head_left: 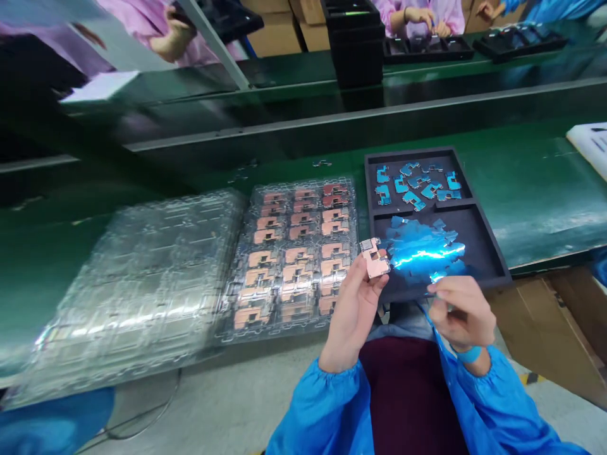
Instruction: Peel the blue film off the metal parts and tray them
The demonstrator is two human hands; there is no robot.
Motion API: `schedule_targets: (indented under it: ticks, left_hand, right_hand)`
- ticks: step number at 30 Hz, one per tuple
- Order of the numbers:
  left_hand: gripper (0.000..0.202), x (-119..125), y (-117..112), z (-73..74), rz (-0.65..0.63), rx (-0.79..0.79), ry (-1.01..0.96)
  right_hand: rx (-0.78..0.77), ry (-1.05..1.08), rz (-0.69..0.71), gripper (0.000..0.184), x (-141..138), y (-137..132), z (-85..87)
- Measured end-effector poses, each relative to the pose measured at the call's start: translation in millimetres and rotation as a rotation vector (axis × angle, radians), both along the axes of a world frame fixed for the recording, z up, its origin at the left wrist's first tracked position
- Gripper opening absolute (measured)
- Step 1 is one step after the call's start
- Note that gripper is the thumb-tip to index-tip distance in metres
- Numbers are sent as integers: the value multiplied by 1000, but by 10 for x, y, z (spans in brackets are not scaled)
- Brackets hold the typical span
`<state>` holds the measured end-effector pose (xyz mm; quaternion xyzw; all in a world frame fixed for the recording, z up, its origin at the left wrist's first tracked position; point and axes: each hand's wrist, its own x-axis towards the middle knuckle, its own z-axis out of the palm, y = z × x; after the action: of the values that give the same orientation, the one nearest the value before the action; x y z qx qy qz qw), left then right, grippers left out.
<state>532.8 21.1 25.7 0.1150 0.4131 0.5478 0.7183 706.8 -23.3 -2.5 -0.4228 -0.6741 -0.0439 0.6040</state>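
Note:
My left hand (353, 309) is closed on a small copper-coloured circuit board (374, 258), held up by its lower edge in front of the trays. My right hand (462, 313) is pinched shut just right of it, near the front edge of a black foam tray (493, 253); what its fingers hold is too small to make out. The tray's near compartment holds a heap of shiny blue film pieces (424, 249). Its far compartment holds several small blue parts (417, 183). A clear plastic tray (296, 253) filled with several copper boards lies left of the black tray.
A stack of clear plastic trays (142, 278) lies to the left on the green bench. Behind runs a green conveyor (332, 95) with a stack of black trays (355, 41). Other people's hands work at flat black trays (427, 47) beyond. A white block (590, 142) sits far right.

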Motion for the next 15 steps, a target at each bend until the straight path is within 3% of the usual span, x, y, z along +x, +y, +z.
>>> schedule_targets:
  ticks: [2,4,7,10,13,15]
  left_hand:
    - [9,-17,10,-18,46,15,32]
    - [17,-31,9,-38,52,54,78]
    - [33,-28,-1,-78,19,127,161]
    - [45,6,-17,-145,23,172,251]
    - [56,55,-55,-208,9,214,309]
    - [55,79,-96,-214,-21,244,329]
  right_hand:
    - [-75,101,-200,22,84,75,-24]
    - [-252,84,-368,19,207,195,-47]
    - [-546,-83,-421,26,355,361,-67]
    - [-574,-74,-308,35,289,391,-39]
    - [-629,139,22,27,25,291,11]
    - [-686,250,149,17,-166,224,21]
